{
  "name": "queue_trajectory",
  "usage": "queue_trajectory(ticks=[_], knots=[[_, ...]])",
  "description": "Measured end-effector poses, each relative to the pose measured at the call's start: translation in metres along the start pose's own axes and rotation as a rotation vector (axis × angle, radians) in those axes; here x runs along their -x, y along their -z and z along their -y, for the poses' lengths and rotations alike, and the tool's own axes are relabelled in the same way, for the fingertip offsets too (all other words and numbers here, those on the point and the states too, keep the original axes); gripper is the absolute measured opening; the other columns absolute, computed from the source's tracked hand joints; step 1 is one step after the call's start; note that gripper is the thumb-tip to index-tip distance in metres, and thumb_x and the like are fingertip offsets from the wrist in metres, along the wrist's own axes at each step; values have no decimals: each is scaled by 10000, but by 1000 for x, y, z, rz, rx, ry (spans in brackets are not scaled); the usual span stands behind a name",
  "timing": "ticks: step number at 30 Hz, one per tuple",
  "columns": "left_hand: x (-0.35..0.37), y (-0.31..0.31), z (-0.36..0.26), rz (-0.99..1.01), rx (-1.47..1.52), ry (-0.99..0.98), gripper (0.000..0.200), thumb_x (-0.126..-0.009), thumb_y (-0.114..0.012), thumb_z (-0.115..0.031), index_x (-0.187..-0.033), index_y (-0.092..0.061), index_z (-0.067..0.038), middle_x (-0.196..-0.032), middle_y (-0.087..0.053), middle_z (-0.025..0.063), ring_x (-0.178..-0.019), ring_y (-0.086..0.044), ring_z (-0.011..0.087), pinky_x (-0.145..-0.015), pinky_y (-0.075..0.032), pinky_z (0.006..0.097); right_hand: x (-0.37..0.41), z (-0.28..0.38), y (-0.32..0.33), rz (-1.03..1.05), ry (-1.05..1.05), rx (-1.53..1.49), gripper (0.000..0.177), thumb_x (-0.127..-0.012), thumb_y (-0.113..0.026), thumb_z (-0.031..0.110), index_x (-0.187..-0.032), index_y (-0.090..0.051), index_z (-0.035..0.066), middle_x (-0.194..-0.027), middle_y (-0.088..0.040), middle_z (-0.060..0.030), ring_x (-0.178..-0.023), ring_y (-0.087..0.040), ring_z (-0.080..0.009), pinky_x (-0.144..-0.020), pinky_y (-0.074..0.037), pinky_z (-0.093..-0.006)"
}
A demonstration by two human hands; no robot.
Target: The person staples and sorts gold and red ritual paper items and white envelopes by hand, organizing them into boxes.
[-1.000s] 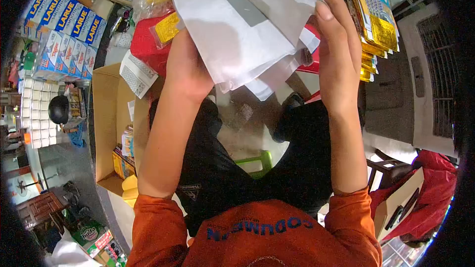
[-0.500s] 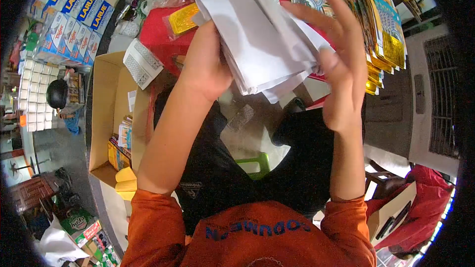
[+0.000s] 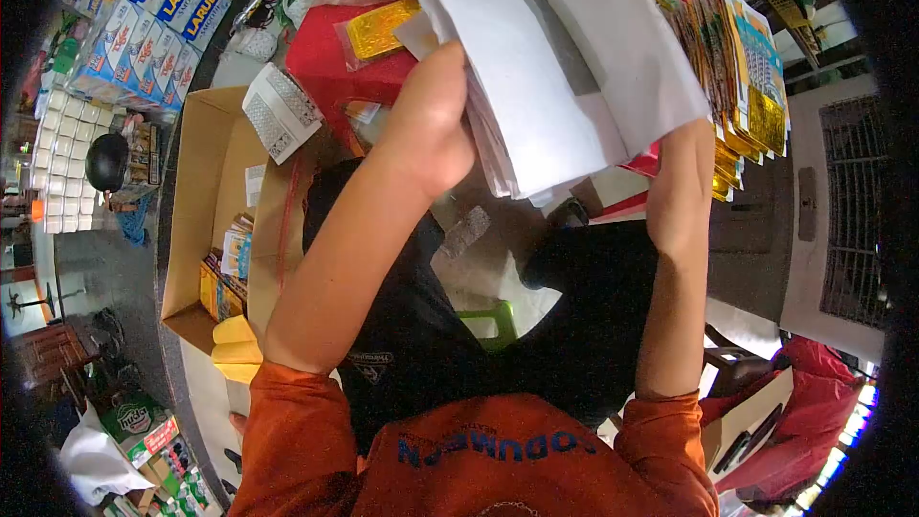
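A thick stack of white paper sheets (image 3: 536, 67) is held up in front of me, tilted, with a dark grey patch showing on it. My left hand (image 3: 436, 120) grips the stack by its left edge, the fingers wrapped behind it. My right hand (image 3: 684, 168) is at the stack's lower right corner, its fingers hidden behind a sheet that is spread out to the right. Behind the papers, a gold packet in clear plastic (image 3: 381, 29) lies on the red tabletop (image 3: 330, 67).
Bundles of gold and printed paper (image 3: 751, 86) stand at the right of the table. At the left are an open cardboard box (image 3: 206, 144) with printed papers inside, a patterned white sheet (image 3: 280, 113) and stacked drink cartons (image 3: 144, 48). A green stool (image 3: 496, 324) shows between my legs.
My right hand was raised with fingers spread beside the stack; now it is lower, behind the right sheet. That sheet has opened out to the right.
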State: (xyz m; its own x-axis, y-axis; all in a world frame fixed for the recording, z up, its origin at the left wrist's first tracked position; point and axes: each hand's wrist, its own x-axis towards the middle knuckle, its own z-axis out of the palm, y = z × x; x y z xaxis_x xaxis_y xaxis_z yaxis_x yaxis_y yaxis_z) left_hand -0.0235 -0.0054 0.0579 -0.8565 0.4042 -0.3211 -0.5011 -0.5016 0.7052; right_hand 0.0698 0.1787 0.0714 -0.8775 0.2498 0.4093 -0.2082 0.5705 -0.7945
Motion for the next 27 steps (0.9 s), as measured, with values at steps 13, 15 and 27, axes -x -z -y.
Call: queue_trajectory(ticks=[13,15,27], knots=[[-10,15,-2,134,119,81,358,-1024,-456,-275,-1239,-592,-23,-1163,-688,114,-1049,-675,201,-948,-546,363,-19,21,-1,103,367,145,502,-1039,-353,311,-1240,-655,-35,-1290,-637,-196,-1233,-573,-311,-1098,-369,-403],[-11,18,-1,158,141,67,364,-1020,-466,-282,-1239,-592,-20,-1141,-690,109,-1032,-675,198,-928,-549,359,-19,21,-2,-2,105,21,512,-1046,-357,328,-1270,-637,-37,-1295,-635,-188,-1244,-567,-293,-1112,-362,-397],[10,-2,8,165,-251,141,373,-1007,-485,-265,-1240,-593,6,-1141,-687,125,-1014,-676,213,-900,-550,383,-19,6,-2,87,-56,-372,522,-1050,-434,333,-1421,-506,-28,-1452,-513,-216,-1368,-463,-292,-1168,-285,-376]])
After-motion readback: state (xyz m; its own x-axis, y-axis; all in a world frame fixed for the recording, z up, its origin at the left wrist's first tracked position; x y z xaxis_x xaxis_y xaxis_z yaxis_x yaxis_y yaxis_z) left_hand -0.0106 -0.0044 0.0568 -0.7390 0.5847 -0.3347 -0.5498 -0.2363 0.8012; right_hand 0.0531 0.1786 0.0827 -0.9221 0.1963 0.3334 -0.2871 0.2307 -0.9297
